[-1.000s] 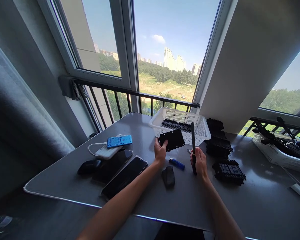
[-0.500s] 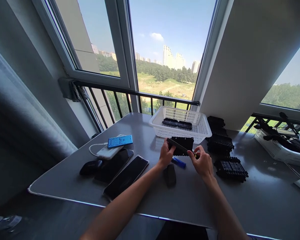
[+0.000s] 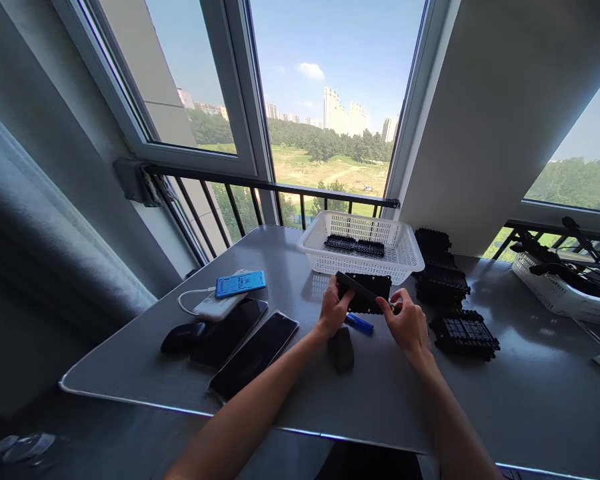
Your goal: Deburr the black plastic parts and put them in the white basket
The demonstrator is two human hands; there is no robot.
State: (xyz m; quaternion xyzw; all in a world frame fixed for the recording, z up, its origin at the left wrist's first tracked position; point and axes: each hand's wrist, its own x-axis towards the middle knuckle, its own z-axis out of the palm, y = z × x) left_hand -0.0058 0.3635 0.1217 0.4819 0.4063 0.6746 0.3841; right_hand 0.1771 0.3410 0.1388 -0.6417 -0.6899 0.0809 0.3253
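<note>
My left hand (image 3: pixel 335 308) is closed around the left end of a black plastic piece (image 3: pixel 365 291), in front of the white basket. The piece shows a smooth slanting strip in front and a flat panel with a toothed lower edge behind it. My right hand (image 3: pixel 404 322) is closed at the strip's right end, thumb against it. A small yellow bit shows between its fingers; the rest of that thing is hidden. Below the hands on the table lie a blue tool or pen (image 3: pixel 359 325) and a dark wedge-like block (image 3: pixel 341 350).
A white basket (image 3: pixel 310 257) holds black toothed strips. Black plastic pieces (image 3: pixel 465 333) stand stacked on the right, near another basket (image 3: pixel 550 293) of dark items. On the left lie a blue-screened phone (image 3: pixel 240 284), a white power bank (image 3: pixel 213 307), two dark phones and a mouse (image 3: pixel 183 337).
The view has shifted slightly. Both hands keep their hold on the black plastic piece, whose front strip looks a little broader now.
</note>
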